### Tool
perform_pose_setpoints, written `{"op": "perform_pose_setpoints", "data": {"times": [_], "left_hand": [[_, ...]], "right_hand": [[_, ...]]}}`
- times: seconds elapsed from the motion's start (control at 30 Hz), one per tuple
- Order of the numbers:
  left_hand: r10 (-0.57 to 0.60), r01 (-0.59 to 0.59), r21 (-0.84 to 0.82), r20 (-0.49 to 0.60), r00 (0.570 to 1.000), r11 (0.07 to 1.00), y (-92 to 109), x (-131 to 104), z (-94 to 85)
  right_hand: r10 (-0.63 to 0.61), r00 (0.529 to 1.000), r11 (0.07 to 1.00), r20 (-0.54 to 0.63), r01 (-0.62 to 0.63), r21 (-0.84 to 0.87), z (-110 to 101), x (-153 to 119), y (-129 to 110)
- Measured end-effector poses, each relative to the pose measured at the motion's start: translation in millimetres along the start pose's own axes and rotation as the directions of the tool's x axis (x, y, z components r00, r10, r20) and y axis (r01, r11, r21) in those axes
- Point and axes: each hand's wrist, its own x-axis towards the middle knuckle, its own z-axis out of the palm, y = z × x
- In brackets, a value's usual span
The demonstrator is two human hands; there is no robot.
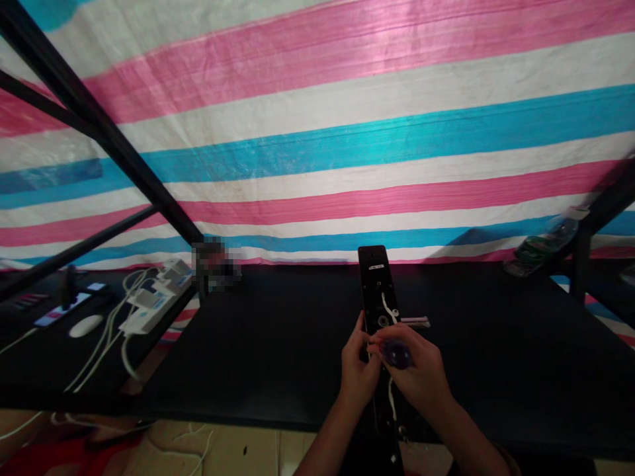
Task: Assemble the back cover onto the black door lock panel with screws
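A long black panel (377, 271) with white cables and small round parts lies lengthwise, its near end reaching past the table's front edge. My left hand (358, 367) is closed on the panel's left edge, around its middle. A dark purple rounded handle (397, 354), which looks like a screwdriver's, is gripped in my right hand (421, 370) over the panel. The fingertips of both hands meet near the left edge; the tool's tip is hidden. Beside the panel, just beyond my right hand, lies a thin pale pinkish item (415, 322).
The black table (262, 350) has a plastic bottle (543, 244) leaning at its back right and a blurred object (217, 264) at its back left. Farther left are a power strip (149, 309) with cables, a white mouse (86, 326) and a phone (62, 309). Black frame bars (124, 155) flank the table.
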Motion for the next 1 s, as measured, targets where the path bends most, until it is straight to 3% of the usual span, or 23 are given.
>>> {"op": "perform_pose_setpoints", "data": {"times": [0.23,0.47,0.67,0.87,1.0], "left_hand": [[0.059,-0.060,0.081,0.023,0.998,0.995,6,2,-0.6],[0.029,-0.030,0.011,0.040,0.999,0.999,-6,1,0.0],[0.041,-0.042,0.025,0.018,0.999,0.999,-7,2,-0.7],[0.014,-0.015,0.024,0.051,0.999,1.000,-5,2,-1.8],[0.024,-0.025,0.050,0.024,0.999,0.998,-6,2,-0.9]], "right_hand": [[-0.024,0.989,1.000,0.149,0.025,-0.001,-7,6,-1],[0.073,0.997,0.997,0.029,-0.073,0.021,5,5,-10],[-0.010,0.999,0.992,0.050,0.003,0.129,7,5,-16],[0.110,0.991,0.992,-0.075,-0.105,0.071,14,-5,-12],[0.055,0.995,0.991,-0.085,-0.044,0.124,14,-1,-15]]}}
